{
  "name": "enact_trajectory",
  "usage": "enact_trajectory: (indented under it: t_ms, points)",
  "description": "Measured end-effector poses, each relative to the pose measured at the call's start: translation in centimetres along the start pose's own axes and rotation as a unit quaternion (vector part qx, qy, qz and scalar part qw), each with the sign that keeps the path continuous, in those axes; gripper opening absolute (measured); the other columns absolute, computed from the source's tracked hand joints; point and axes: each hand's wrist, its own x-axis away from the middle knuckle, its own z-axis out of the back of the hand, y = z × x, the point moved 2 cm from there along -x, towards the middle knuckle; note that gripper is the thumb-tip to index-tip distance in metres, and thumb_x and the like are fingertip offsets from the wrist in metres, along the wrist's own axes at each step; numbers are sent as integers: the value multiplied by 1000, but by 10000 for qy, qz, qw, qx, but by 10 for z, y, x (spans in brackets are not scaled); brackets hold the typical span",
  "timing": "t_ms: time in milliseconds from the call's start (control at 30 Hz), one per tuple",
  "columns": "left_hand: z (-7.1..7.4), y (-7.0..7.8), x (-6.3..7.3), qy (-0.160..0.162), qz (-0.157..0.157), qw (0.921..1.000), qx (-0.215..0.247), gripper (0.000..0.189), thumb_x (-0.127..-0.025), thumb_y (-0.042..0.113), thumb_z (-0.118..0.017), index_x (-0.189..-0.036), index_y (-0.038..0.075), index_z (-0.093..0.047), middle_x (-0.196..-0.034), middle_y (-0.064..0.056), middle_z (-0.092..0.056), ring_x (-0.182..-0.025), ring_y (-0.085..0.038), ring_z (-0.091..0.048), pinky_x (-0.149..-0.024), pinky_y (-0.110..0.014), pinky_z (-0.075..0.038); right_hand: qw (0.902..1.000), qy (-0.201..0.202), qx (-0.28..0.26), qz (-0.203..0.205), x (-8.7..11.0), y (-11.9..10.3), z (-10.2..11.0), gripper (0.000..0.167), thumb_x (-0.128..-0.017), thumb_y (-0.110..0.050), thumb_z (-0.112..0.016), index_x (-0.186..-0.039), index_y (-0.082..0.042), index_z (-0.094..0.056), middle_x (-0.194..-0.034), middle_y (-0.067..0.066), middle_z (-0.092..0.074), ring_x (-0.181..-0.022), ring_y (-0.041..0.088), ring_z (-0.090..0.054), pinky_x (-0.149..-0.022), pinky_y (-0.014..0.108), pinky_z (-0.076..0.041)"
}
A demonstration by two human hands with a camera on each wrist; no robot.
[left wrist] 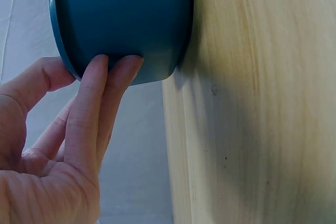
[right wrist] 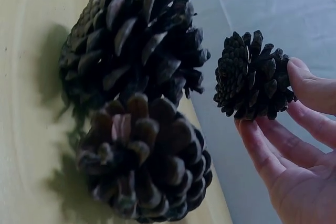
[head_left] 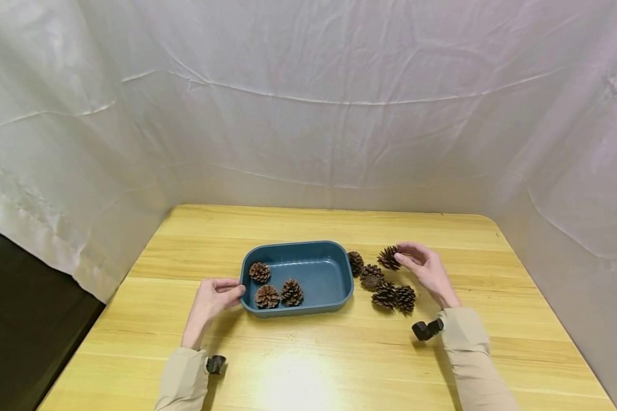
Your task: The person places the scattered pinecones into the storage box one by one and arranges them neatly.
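Note:
A blue rectangular tray [head_left: 308, 271] lies on the wooden table with three pine cones in its left part, one of them a brown pine cone [head_left: 267, 297]. My left hand [head_left: 213, 299] pinches the tray's left end, thumb on the rim and fingers against the outer wall, as the left wrist view shows. To the right of the tray, my right hand [head_left: 428, 270] holds a dark pine cone [right wrist: 253, 76] between thumb and fingertips. Close by on the table lie several more pine cones, among them a pine cone [head_left: 405, 299] nearest my right wrist.
The wooden table [head_left: 339, 359] has a rounded far edge. White cloth [head_left: 329, 125] hangs behind it and along both sides. One pine cone [head_left: 356, 264] sits right at the tray's right end. A black wrist camera [head_left: 428, 329] sticks out from the right sleeve.

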Motion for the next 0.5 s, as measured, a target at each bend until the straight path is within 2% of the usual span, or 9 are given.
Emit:
enact_trajectory:
  t_ms: [500]
  points:
    - [0, 0, 0, 34, 37, 10000, -34, 36, -88, -2, -71, -118, -20, -62, -98, -21, -77, -78, -13, -75, -70, -21, -65, 9991, -88, 356, 219, -10, -11, -5, 49, -99, -22, -65, -139, 2, -51, -136, 28, -59, -100, -7, -58, -90, 6, -50]
